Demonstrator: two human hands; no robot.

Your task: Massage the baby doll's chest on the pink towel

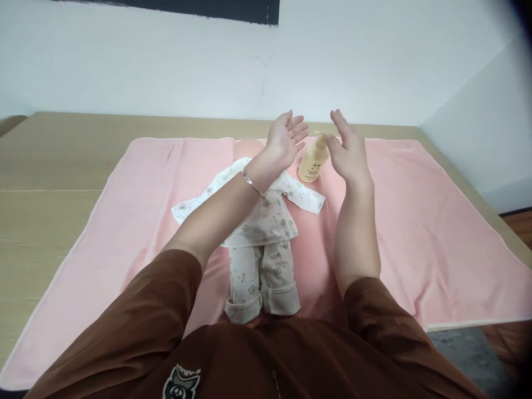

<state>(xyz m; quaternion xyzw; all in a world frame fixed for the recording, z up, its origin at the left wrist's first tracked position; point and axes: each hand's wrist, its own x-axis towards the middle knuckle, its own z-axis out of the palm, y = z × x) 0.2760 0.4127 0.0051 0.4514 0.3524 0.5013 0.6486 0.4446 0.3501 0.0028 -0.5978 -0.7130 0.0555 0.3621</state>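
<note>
Palm up and fingers spread, my left hand [286,138] is held out just left of a yellow pump bottle [312,165], with nothing lying visibly in it. Around its wrist is a silver bracelet [252,182]. My right hand [349,152] is raised at the bottle's right, fingers stretched out and thumb close to the pump head; whether it touches cannot be told. Under my left forearm lies a small doll-like figure in a white printed top [266,219] and matching trousers [276,271] with rolled cuffs. Its pink rounded head [248,148] is partly hidden.
A pink blanket [415,233] with a pale edge covers much of the wooden table [45,166]. Behind the table stands a white wall [166,72] with a dark panel [233,10] at its top. Another wall section rises at the right.
</note>
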